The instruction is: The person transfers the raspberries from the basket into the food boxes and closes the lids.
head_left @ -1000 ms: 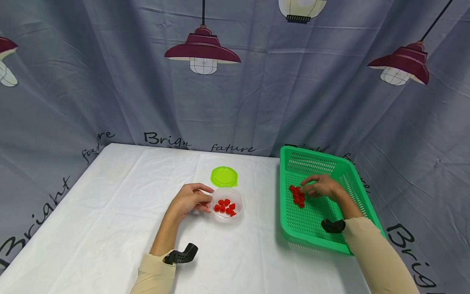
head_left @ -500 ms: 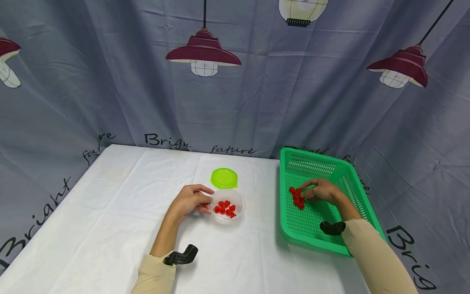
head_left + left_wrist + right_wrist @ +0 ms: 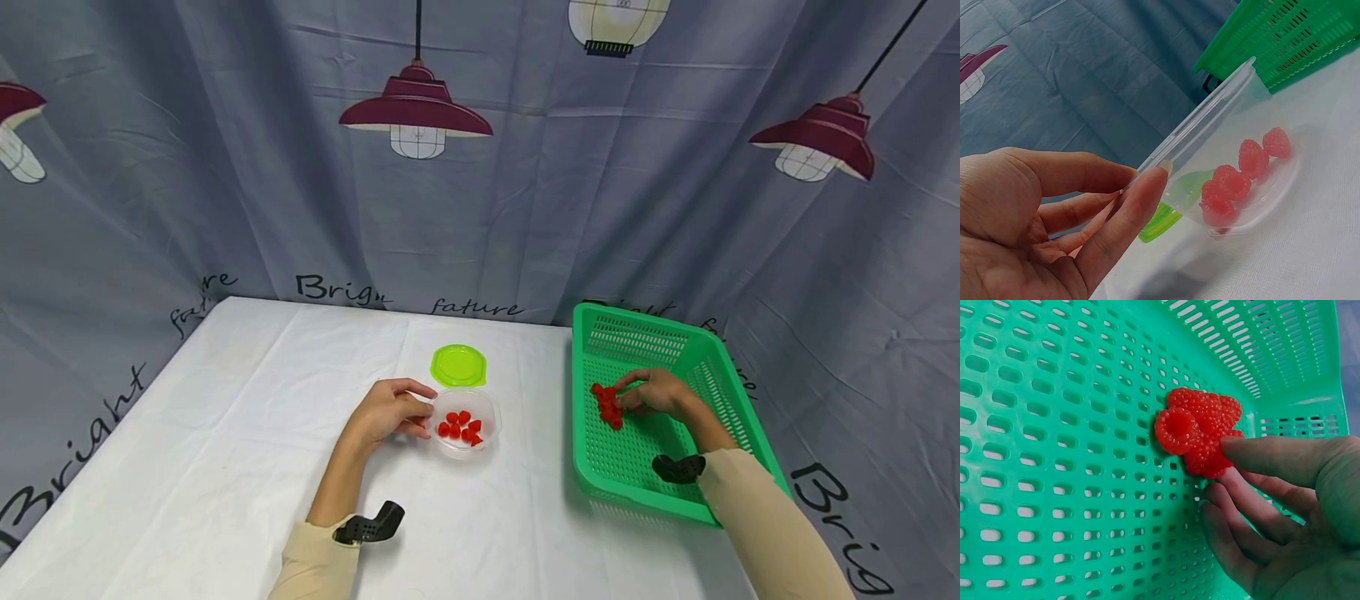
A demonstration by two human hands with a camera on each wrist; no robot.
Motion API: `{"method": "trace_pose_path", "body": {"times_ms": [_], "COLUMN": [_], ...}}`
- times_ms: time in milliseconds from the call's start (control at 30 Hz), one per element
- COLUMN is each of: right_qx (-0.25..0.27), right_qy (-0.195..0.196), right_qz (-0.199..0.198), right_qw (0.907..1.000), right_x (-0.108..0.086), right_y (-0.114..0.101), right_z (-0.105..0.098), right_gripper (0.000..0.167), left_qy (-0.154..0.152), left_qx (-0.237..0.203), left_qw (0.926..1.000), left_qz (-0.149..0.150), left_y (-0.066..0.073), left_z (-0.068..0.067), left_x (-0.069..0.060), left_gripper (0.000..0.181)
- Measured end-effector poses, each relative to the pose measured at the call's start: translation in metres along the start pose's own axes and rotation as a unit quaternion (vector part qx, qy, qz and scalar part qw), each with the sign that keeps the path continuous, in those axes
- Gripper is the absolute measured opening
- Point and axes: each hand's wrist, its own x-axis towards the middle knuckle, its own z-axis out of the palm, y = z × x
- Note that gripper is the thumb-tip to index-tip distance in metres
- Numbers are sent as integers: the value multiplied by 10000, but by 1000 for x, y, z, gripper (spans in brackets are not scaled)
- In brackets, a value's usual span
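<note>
My left hand (image 3: 388, 411) pinches the rim of a clear round plastic tub (image 3: 1191, 134) between thumb and fingers. Several raspberries (image 3: 1254, 159) lie on the tub's bottom. Over on the right, a green perforated basket (image 3: 637, 500) holds a small cluster of raspberries (image 3: 1194, 428) near its left side. My right hand (image 3: 654, 392) reaches into the basket at that cluster. Seen from the right wrist, the thumb (image 3: 1260, 453) presses on the nearest raspberry, with the fingers curled below it. The fingertips behind that berry are partly hidden.
A light green lid (image 3: 458, 367) lies flat on the white-covered table (image 3: 247, 467), just behind the tub. The basket's raised walls surround my right hand. A grey curtain (image 3: 285, 192) printed with lamps hangs behind the table.
My right hand has lowered slightly toward the raspberries, and its fingers have closed in on one. The left hand and the tub have stayed in place.
</note>
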Motion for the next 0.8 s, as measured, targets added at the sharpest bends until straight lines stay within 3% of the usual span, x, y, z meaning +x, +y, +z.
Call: {"method": "trace_pose_path", "body": {"times_ms": [333,800], "right_qx": [-61,62], "right_qy": [96,106], "right_qz": [225,228], "right_qw": [9997,9997], "right_x": [0,0], "right_y": [-2,-2], "right_z": [-1,0], "right_gripper": [36,34], "left_qy": [15,-15], "left_qx": [85,143], "left_qw": [10000,9999], "left_qz": [22,14], "left_y": [1,1], "left_z": [0,0], "left_x": [-2,-2], "left_gripper": [29,30]}}
